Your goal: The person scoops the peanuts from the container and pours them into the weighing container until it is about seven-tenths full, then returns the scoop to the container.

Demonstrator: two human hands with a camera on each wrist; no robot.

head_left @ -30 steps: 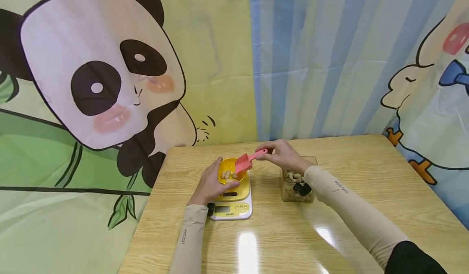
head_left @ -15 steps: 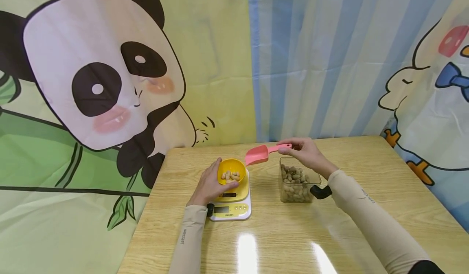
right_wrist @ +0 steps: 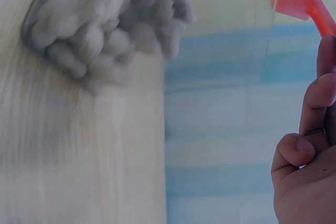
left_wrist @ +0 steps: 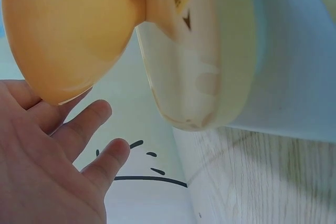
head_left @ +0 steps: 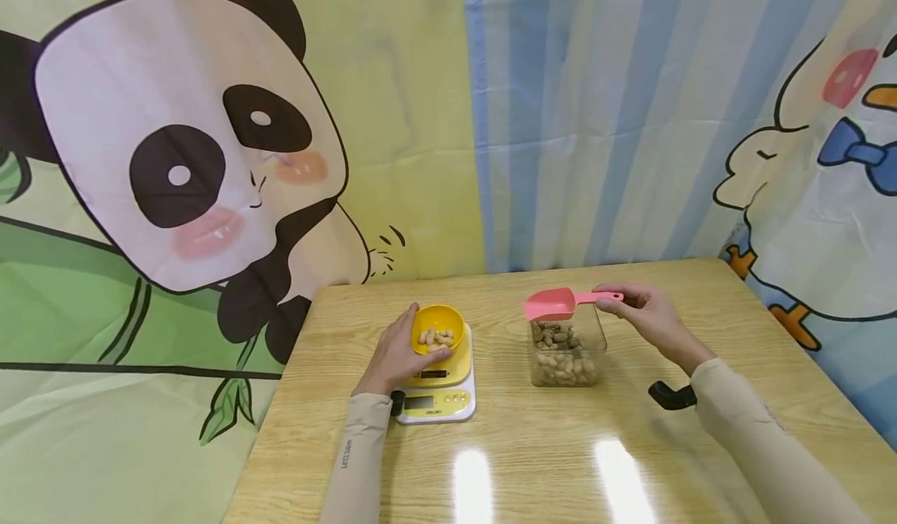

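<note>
My left hand (head_left: 395, 354) holds a small yellow bowl (head_left: 440, 316), thumb along its near rim and other fingers against its left side. Several peanuts (head_left: 436, 339) lie in the bowl. It stands on the yellow platform of a white kitchen scale (head_left: 457, 407). In the left wrist view, two fingers spread away below the bowl (left_wrist: 73, 30). My right hand (head_left: 652, 320) pinches the handle of a pink scoop (head_left: 552, 304), held over the far rim of a clear container (head_left: 601, 334). Unshelled peanuts (head_left: 564, 367) partly fill that container. No peanuts show in the scoop.
The wooden table (head_left: 518, 446) ends at the back against a striped curtain (head_left: 582, 158) and a panda-print cloth (head_left: 392, 158). Black wrist devices (head_left: 673, 395) sit at both wrists, the left one close to the scale.
My right hand has carried the scoop right, from over the bowl to over the clear container. My left hand stays at the bowl on the scale.
</note>
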